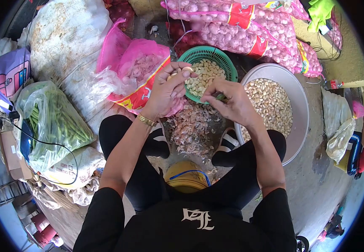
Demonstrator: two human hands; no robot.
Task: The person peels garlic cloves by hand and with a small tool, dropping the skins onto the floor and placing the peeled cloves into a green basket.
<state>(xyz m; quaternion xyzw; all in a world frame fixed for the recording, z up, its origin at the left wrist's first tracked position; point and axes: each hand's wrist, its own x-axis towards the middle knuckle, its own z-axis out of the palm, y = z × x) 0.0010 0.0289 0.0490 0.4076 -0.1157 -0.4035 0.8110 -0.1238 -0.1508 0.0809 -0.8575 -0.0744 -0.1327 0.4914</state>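
My left hand (168,89) is closed around pale garlic cloves (187,69), one showing between thumb and fingertips. My right hand (231,102) is pinched, fingers curled over something small and greenish that I cannot make out. Just beyond both hands stands a green plastic basket (232,69) with peeled garlic cloves (209,74) in it. A large pale basin (302,113) to the right holds many cloves in their skins (272,107). Between my feet lies a heap of garlic skins (193,130).
An opened pink mesh bag (114,46) lies left of the basket. Full pink sacks of garlic (270,33) are stacked at the back. On the left are a plastic bag of green beans (58,122) and a large white sack (70,38). A yellow bucket (184,170) stands between my legs.
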